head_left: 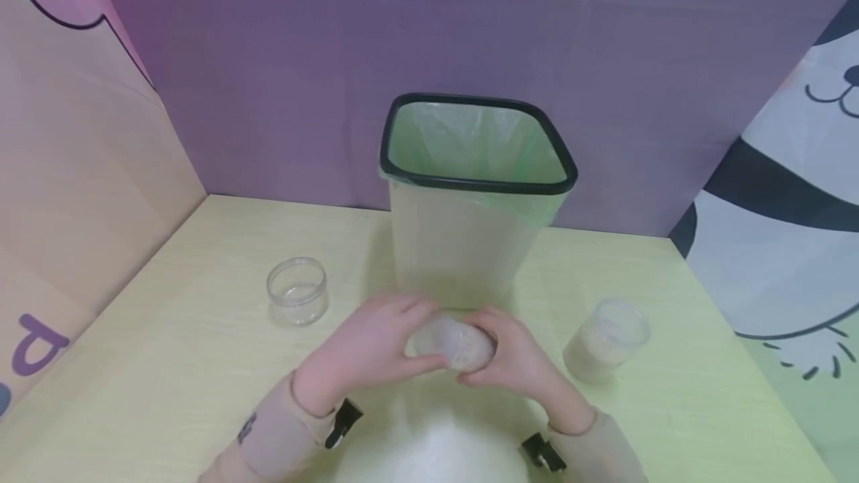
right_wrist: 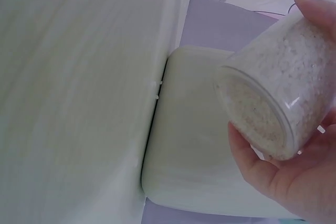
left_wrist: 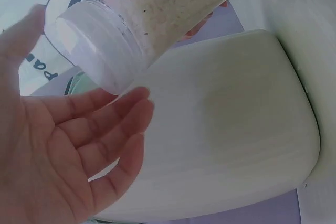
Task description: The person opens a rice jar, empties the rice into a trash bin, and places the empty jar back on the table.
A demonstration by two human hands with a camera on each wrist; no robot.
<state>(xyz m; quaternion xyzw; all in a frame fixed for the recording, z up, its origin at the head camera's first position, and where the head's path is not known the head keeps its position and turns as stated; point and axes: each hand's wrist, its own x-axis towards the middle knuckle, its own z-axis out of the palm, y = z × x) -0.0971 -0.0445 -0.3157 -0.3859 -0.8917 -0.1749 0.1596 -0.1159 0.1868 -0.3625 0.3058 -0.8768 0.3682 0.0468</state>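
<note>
A clear plastic jar (head_left: 467, 346) of pale grains, rice-like in look, is held tilted in front of the bin. My right hand (head_left: 506, 352) grips its body near the base, thumb on one side and fingers round the other. In the right wrist view the jar's flat base (right_wrist: 254, 114) faces the camera. My left hand (head_left: 376, 341) is at the other end, around the translucent lid (left_wrist: 100, 45). Its fingers (left_wrist: 131, 111) curve loosely beneath the lid, fingertips right at the edge. The left thumb stands a little apart from the lid in the left wrist view.
A pale bin (head_left: 456, 244) with a black rim and a green liner bag stands behind the hands. A short, clear round container (head_left: 298, 304) is at left. On the right stands a clear jar (head_left: 597, 349) with pale contents. Purple and printed panels enclose the table (head_left: 168, 364).
</note>
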